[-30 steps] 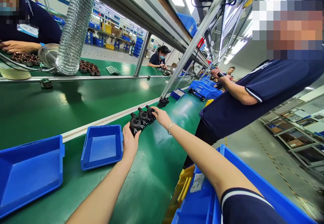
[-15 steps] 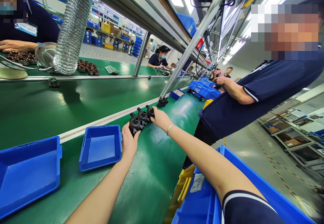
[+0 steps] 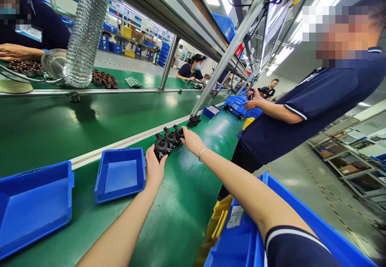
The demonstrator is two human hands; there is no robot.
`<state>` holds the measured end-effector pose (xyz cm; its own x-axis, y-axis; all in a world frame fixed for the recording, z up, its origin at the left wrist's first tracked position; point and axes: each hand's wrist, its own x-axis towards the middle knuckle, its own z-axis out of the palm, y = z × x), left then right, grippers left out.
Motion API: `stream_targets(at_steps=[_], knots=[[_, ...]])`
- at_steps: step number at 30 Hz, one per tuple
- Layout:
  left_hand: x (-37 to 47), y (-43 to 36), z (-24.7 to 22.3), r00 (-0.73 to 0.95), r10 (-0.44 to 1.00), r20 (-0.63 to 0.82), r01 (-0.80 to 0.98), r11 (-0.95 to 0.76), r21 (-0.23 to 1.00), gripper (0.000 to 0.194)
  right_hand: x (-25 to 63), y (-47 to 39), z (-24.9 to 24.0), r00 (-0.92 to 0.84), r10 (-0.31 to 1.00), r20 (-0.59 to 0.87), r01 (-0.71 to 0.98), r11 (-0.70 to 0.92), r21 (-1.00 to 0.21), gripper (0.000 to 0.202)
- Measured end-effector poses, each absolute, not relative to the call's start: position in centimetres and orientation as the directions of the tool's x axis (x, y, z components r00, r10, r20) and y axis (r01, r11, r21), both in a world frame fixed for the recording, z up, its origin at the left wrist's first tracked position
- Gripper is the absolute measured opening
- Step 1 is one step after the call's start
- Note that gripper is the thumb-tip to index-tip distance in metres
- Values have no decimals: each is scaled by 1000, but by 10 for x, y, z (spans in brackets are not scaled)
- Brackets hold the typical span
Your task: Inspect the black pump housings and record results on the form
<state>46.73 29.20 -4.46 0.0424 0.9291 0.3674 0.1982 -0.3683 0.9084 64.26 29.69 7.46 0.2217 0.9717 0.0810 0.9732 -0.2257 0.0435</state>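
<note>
Three black pump-like parts (image 3: 170, 138) stand side by side in a row on the green bench, beside the pale rail. My left hand (image 3: 155, 166) grips the near end of the row, its thumb and fingers around the nearest part. At the far end, my right hand (image 3: 190, 140) closes on the last part, so the row is held between both hands. Beyond it, at the foot of a metal post, sits another black part (image 3: 194, 120).
Two blue trays (image 3: 120, 176) (image 3: 33, 206) lie to the left. A small blue box (image 3: 211, 111) of pale pieces stands farther back. Blue bins (image 3: 238, 235) are at the lower right. A person (image 3: 289, 110) stands at the right; others sit across the line.
The small part on the conveyor at the left has moved slightly right. The standing person's hands have shifted left and lower. My hands have hardly moved and still hold the row.
</note>
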Motion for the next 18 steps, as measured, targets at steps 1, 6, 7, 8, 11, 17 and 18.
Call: stream_targets(at_steps=[1, 6, 7, 8, 11, 17, 18], knots=[[467, 292, -45, 43, 929, 367, 200, -367, 908, 51, 644, 298, 74, 224, 971, 87, 974, -227, 22, 40], [467, 293, -44, 47, 930, 363, 206, -365, 908, 52, 651, 303, 68, 269, 954, 136, 960, -253, -120, 45], [467, 293, -44, 47, 931, 362, 209, -364, 908, 53, 652, 305, 66, 285, 947, 146, 953, -263, -153, 46], [467, 293, -44, 47, 931, 361, 210, -363, 908, 53, 653, 306, 64, 302, 941, 154, 944, -273, -186, 46], [467, 293, -44, 49, 932, 360, 212, -362, 908, 53, 658, 311, 58, 350, 922, 162, 911, -296, -288, 43], [467, 292, -43, 56, 933, 355, 212, -359, 909, 53, 675, 317, 51, 369, 926, 80, 812, -280, -512, 32], [466, 292, -42, 58, 933, 354, 213, -358, 909, 53, 677, 318, 50, 366, 928, 68, 793, -273, -544, 31]])
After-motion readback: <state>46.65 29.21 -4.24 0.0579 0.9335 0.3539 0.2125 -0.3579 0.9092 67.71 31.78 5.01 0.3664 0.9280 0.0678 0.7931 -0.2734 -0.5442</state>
